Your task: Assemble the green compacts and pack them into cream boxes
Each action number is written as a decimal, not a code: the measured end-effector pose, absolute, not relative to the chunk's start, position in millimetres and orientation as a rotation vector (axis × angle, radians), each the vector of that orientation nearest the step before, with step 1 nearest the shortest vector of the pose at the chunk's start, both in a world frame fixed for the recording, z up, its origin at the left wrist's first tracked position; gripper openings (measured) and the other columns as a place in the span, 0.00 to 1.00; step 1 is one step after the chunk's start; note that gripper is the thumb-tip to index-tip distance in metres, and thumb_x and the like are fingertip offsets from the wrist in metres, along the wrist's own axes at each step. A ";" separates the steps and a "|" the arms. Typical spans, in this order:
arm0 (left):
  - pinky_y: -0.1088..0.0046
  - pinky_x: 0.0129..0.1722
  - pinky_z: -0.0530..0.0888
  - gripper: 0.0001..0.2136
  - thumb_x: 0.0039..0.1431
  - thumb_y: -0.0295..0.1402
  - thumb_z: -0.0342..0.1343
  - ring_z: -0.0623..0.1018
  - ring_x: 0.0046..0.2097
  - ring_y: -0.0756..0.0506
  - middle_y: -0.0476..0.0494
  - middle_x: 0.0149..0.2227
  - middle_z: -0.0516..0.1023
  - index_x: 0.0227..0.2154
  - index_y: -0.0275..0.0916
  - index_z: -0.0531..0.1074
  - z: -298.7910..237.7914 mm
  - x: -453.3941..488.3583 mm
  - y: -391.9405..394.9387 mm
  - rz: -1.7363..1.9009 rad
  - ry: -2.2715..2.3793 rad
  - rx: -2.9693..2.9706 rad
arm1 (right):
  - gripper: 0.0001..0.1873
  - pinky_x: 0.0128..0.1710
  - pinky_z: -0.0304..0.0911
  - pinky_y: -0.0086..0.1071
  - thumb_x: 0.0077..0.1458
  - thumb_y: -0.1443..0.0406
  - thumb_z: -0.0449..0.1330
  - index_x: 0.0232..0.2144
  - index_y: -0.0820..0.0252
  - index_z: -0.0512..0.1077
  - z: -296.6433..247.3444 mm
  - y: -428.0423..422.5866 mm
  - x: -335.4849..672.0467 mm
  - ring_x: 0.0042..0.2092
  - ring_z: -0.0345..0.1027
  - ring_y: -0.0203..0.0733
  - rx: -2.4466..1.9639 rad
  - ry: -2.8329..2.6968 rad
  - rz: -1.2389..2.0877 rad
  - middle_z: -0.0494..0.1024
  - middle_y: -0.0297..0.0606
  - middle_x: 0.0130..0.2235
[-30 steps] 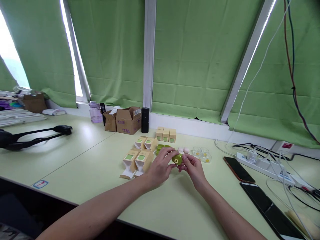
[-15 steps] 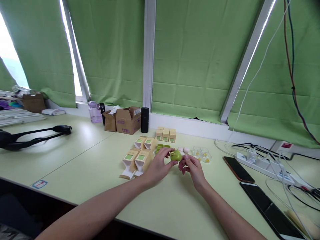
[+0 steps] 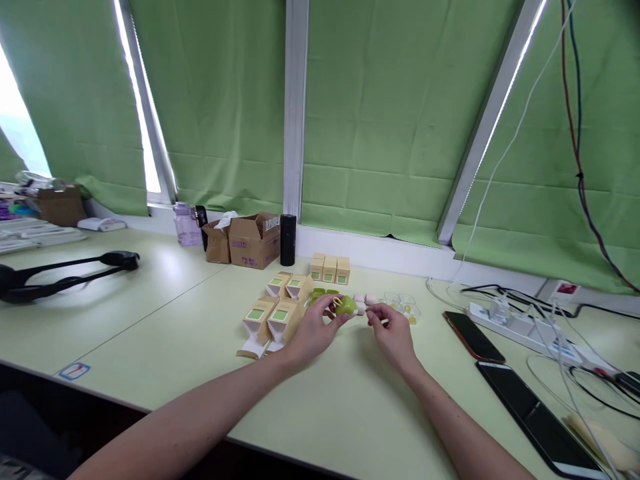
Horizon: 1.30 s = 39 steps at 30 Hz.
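My left hand [image 3: 311, 333] holds a small, round, shiny green object [image 3: 345, 306] between thumb and fingers. A pale, pronged bit shows on its left side; its exact kind is unclear. To the right, apart from it, my right hand [image 3: 396, 335] has its thumb and forefinger pinched together; anything between them is too small to make out. Behind the hands lie more green pieces [image 3: 319, 292], a few small pink and white rounded pieces [image 3: 370, 299], and a clear plastic tray [image 3: 394, 297] with yellow spots. Open cardboard boxes [image 3: 284, 319] with green labels lie left of my left hand.
Three small closed boxes [image 3: 329, 269] stand at the back, near a black cylinder [image 3: 288, 240] and a larger open carton [image 3: 253, 243]. Two phones, one a black phone [image 3: 474, 336], lie right, beside a power strip [image 3: 525, 333] with cables. Black headgear [image 3: 65, 277] lies left.
My right hand has drawn slightly away from the green object, its fingers now pinched. The green object has turned in my left hand, so its pale prongs show more. The view has shifted slightly.
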<state>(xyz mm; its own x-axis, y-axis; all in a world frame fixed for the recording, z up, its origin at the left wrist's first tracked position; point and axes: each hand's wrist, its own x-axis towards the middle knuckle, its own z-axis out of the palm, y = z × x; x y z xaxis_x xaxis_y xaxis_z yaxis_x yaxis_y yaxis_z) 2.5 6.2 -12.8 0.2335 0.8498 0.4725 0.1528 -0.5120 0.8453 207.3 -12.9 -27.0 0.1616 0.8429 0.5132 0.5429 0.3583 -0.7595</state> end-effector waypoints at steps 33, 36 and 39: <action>0.68 0.41 0.78 0.25 0.57 0.55 0.64 0.78 0.41 0.45 0.39 0.42 0.80 0.43 0.35 0.76 -3.5 1.6 15.4 1.366 0.773 1.484 | 0.12 0.46 0.68 0.40 0.58 0.76 0.54 0.38 0.54 0.69 -29.4 -22.6 202.9 0.56 0.67 0.51 -1.337 -2.064 -0.043 0.75 0.41 0.53; 0.68 0.41 0.78 0.26 0.57 0.54 0.63 0.78 0.40 0.45 0.40 0.41 0.79 0.44 0.35 0.76 -2.1 1.5 14.1 1.362 0.784 1.497 | 0.13 0.44 0.68 0.38 0.58 0.76 0.56 0.38 0.53 0.71 -29.3 -26.3 197.1 0.55 0.68 0.51 -1.342 -2.134 -0.111 0.76 0.42 0.53; 0.68 0.41 0.77 0.25 0.57 0.55 0.63 0.78 0.39 0.45 0.40 0.40 0.79 0.43 0.35 0.76 -1.7 1.3 13.6 1.361 0.793 1.507 | 0.13 0.45 0.69 0.39 0.58 0.75 0.56 0.39 0.53 0.72 -28.6 -28.5 193.9 0.55 0.68 0.51 -1.343 -2.155 -0.076 0.75 0.42 0.53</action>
<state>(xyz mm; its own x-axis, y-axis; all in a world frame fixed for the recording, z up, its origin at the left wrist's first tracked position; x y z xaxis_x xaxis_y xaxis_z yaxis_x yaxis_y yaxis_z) 1.3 13.6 -1.7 0.1794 0.9073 0.3803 -0.1165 -0.3643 0.9240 193.9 -28.5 -28.6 -0.3147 0.8012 0.5090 0.8350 0.4887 -0.2530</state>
